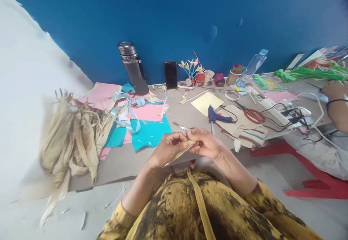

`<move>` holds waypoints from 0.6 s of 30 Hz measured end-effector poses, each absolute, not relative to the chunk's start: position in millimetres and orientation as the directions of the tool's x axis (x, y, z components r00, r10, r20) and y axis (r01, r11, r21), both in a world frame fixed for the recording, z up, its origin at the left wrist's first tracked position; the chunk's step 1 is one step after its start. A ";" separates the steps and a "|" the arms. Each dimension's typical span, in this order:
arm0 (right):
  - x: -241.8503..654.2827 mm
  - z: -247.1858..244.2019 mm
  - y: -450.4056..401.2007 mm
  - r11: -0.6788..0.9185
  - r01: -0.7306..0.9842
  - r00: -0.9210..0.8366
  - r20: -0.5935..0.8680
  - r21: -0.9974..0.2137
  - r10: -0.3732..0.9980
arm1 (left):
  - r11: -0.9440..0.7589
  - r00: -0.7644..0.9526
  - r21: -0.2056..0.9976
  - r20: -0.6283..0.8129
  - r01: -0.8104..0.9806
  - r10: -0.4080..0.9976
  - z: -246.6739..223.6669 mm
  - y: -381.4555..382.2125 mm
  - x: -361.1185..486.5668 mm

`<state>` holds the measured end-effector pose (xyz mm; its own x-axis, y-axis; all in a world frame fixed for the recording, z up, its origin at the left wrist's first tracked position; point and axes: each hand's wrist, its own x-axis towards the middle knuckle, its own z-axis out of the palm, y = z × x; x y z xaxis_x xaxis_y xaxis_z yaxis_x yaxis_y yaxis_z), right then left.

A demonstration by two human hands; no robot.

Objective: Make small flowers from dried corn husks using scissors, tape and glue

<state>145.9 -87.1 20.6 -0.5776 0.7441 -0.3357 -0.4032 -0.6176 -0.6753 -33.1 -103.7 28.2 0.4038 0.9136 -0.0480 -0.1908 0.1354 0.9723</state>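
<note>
Both hands meet at the table's front edge. My left hand [172, 146] pinches a pale strip of dried husk [179, 155], which slants down toward the lower left. My right hand [204, 144] has its thumb and fingers closed on the upper end of the same strip. Just behind the hands lie small metal scissors [179, 125], their handles partly covered by my right hand. A blue glue gun [219, 116] rests beyond my right hand. Bundles of dried husks [78, 138] hang over the table's left end.
A dark flask [135, 73], a phone [171, 74] and cups stand along the blue wall. Blue paper [149, 133] and pink paper lie left. Red-handled scissors [254, 115], a power strip [280, 113] and cables are right. Another person's arm [338, 106] shows at the right edge.
</note>
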 end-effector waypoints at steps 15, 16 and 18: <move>143.5 26.4 -100.1 -0.336 -0.239 -0.521 -0.172 -0.911 0.836 | 0.286 0.382 0.936 -0.193 -0.206 0.904 30.9 -110.7 -35.0; 142.5 26.3 -101.0 -0.415 -0.285 -0.566 -0.198 -0.864 0.800 | 0.300 0.417 0.926 -0.186 -0.228 0.890 32.1 -111.3 -35.7; 142.2 25.9 -101.7 -0.532 -0.359 -0.634 -0.218 -0.767 0.742 | 0.332 0.462 0.901 -0.177 -0.278 0.869 34.5 -111.4 -37.1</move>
<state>142.2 -101.7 25.9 -0.6341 0.7419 -0.2177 -0.3593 -0.5320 -0.7667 -37.1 -111.4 34.5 0.4625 0.8688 -0.1770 -0.2782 0.3318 0.9014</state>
